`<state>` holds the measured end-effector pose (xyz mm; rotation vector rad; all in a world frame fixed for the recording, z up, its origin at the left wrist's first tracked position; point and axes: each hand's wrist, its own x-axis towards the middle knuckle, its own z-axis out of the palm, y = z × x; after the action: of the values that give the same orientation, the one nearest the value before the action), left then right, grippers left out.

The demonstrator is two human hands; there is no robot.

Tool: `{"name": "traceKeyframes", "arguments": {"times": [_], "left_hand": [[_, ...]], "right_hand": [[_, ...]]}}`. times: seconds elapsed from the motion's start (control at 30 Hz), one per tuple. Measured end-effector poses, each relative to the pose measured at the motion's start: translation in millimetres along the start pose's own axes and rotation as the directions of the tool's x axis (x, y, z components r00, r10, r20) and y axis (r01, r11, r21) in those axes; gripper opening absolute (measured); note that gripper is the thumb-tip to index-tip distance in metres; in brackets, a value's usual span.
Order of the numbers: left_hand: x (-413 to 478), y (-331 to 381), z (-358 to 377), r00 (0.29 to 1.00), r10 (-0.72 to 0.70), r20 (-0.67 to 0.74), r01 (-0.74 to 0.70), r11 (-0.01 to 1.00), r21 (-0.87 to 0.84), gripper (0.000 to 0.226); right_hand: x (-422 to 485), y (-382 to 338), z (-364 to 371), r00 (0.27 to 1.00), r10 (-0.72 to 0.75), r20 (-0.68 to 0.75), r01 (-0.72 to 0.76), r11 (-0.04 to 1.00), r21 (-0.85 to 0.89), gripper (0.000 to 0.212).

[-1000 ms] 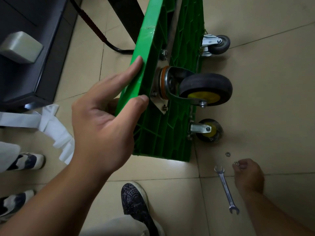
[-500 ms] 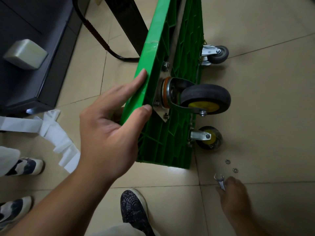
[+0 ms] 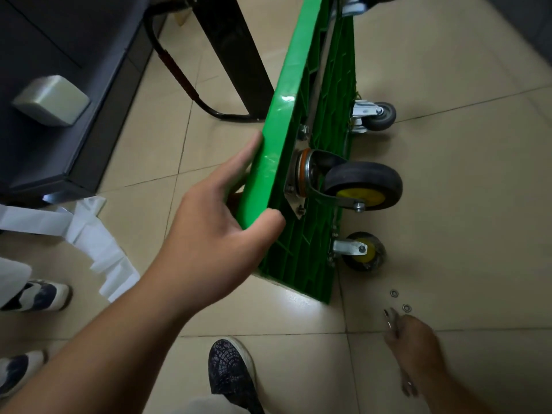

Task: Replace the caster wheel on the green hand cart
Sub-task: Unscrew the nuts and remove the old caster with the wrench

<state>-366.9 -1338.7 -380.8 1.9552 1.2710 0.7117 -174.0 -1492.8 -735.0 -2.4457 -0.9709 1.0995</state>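
Note:
The green hand cart [image 3: 301,121] stands on its edge on the tiled floor, underside facing right. My left hand [image 3: 215,231] grips its near upper edge, thumb on the underside. A large black caster wheel with a yellow hub [image 3: 363,186] sits bolted at the near corner. A smaller yellow-hub caster [image 3: 363,252] is below it and a grey caster [image 3: 378,115] farther back. My right hand [image 3: 413,343] is low on the floor, holding a metal wrench [image 3: 391,319] whose ends stick out past the hand. Two small washers [image 3: 400,300] lie just beyond it.
A dark cabinet [image 3: 59,115] with a grey block stands at the left. White paper strips [image 3: 89,240] lie on the floor. The cart's black handle bar [image 3: 185,85] curves behind. My dark shoe [image 3: 230,372] is below the cart; another person's shoes [image 3: 35,297] are at far left.
My right hand left the washers, moved down to the wrench and closed round it. The view shifted, with my left hand still gripping the cart's edge.

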Motion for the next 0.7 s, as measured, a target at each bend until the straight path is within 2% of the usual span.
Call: {"name": "traceKeyframes", "arguments": {"times": [0.1,0.17,0.27,0.37,0.43,0.5,0.57,0.63,0.7], "left_hand": [[-2.3,-1.2,-9.2,0.999,-0.041,0.014,0.041,0.999,-0.014,0.081],[-8.6,-2.8,-18.1,0.998,-0.058,0.034,0.059,0.998,-0.01,0.082],[-26.1,-8.0,-34.7,0.995,-0.077,0.067,0.08,0.996,-0.035,0.082],[-46.7,-17.4,-56.8,0.988,-0.114,0.103,0.121,0.99,-0.068,0.082],[-60.3,-25.9,-72.1,0.984,-0.132,0.123,0.143,0.986,-0.086,0.082],[-72.9,-34.8,-86.0,0.981,-0.128,0.147,0.142,0.986,-0.084,0.083],[-84.3,-41.1,-100.3,0.975,-0.133,0.177,0.15,0.985,-0.087,0.084],[-96.4,-46.7,-114.1,0.967,-0.139,0.212,0.157,0.985,-0.074,0.084],[-106.9,-52.7,-129.7,0.958,-0.152,0.242,0.173,0.982,-0.07,0.086]], "right_hand": [[2.2,-19.3,-33.1,0.994,-0.047,-0.1,0.07,0.967,0.246,0.015],[3.8,-46.8,-66.7,0.973,-0.112,-0.203,0.175,0.929,0.327,0.008],[2.8,-102.0,-127.2,0.915,-0.26,-0.31,0.36,0.872,0.332,0.004],[-11.2,-158.3,-190.0,0.785,-0.488,-0.382,0.588,0.781,0.21,0.008],[-34.4,-194.0,-226.0,0.673,-0.656,-0.341,0.715,0.695,0.072,0.01],[-67.4,-221.9,-252.7,0.57,-0.795,-0.208,0.802,0.593,-0.068,0.011],[-106.3,-244.6,-269.0,0.482,-0.874,-0.068,0.849,0.485,-0.211,0.005],[-142.3,-259.7,-272.5,0.436,-0.899,0.037,0.872,0.412,-0.263,0.015],[-167.8,-265.8,-264.4,0.439,-0.89,0.12,0.883,0.403,-0.24,0.02]]}}
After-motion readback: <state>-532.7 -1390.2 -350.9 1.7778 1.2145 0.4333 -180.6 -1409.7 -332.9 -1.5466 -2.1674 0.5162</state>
